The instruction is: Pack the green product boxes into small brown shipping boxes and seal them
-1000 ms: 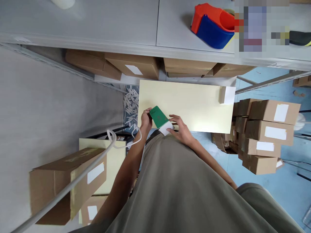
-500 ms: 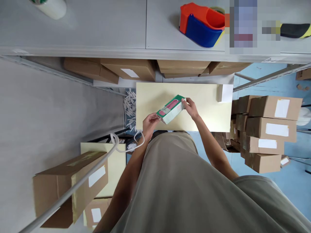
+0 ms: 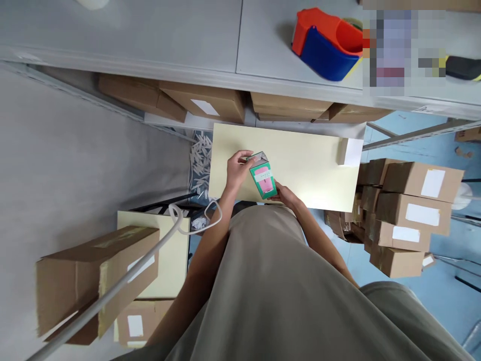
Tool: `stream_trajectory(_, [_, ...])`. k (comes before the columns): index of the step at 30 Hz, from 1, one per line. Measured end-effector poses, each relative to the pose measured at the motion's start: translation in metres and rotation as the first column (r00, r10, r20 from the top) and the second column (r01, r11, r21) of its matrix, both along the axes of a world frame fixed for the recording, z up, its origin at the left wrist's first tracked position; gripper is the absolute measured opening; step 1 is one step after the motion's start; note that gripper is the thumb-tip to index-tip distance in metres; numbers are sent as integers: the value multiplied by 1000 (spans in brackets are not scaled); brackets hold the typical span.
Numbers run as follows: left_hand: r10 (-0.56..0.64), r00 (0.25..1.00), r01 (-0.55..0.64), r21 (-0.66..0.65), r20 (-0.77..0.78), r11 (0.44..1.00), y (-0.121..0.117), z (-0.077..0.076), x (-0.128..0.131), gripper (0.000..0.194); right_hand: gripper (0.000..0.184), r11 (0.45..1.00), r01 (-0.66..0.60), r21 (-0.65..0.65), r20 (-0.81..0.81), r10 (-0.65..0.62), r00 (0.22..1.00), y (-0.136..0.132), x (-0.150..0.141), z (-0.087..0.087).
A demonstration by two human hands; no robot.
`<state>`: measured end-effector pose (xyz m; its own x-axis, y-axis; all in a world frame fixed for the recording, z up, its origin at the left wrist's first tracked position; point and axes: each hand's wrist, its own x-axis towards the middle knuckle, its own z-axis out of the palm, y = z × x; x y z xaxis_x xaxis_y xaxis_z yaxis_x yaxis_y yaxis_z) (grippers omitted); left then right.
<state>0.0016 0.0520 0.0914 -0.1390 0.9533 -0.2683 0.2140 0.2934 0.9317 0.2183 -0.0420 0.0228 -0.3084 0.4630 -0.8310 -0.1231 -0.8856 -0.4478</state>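
Note:
A small green carton [image 3: 263, 180] with a pink picture and a pale band across it is held tilted over the front of a cream board. My right hand [image 3: 285, 195] grips its lower right end, the fingers partly hidden behind it. My left hand [image 3: 238, 168] is at the upper end, thumb and fingers closed on the greyish end face. Whether that end's flap is loose or tucked in I cannot tell. The cream board [image 3: 300, 160] lies beneath, with a white box [image 3: 351, 152] standing at its right end.
Above is a grey shelf [image 3: 169, 35] bearing a red and blue tape dispenser [image 3: 326, 47]. Brown cartons [image 3: 205, 100] sit under it. Stacked cartons [image 3: 411, 208] stand right; an open carton [image 3: 71, 286] and a pale pole with a looped cord [image 3: 128, 276] are at left.
The carton has turned from its plain green face to the pink-pictured one, then swung upright with its end face away from me. My right hand has moved down, my left hand up.

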Motion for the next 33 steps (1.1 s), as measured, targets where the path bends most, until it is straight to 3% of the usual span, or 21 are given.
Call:
stream_trajectory(4, [18, 998, -14, -79, 55, 997, -9, -16, -26, 36, 53, 997, 38, 61, 82, -43, 996, 1, 9, 2])
stream_trajectory(9, [62, 995, -53, -117, 76, 992, -23, -30, -60, 49, 55, 988, 14, 153, 182, -42, 982, 26, 10, 6])
stream_trajectory(16, [15, 991, -9, -51, 133, 999, -30, -25, -90, 50, 58, 973, -59, 222, 333, -19, 943, 75, -15, 15])
stream_trajectory(24, [87, 985, -80, -50, 146, 996, -45, -12, -115, 37, 55, 952, -173, 254, 437, 46, 898, 116, -53, 26])
stream_trajectory(33, [144, 987, -141, -44, 69, 989, -48, -32, -161, 15, 53, 929, -270, 255, 509, 108, 854, 141, -109, 33])
